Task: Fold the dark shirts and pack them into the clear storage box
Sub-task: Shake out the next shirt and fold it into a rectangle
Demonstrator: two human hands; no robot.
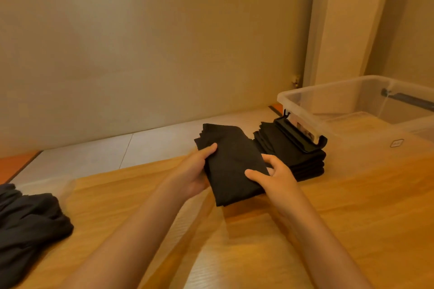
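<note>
Above the counter (352, 206), a folded shirt (231, 164) hangs between the left hand (195, 171) and the right hand (277, 178). Each grips a side edge, thumbs on top, the other fingers (270, 158) curling round or under the cloth. Folding is partly done: a stack of folded shirts (281, 148) sits against the clear storage box (352, 101), which looks empty, though its walls blur the view. An unfolded pile (30, 223) waits at far left, and packing seems not yet begun.
</note>
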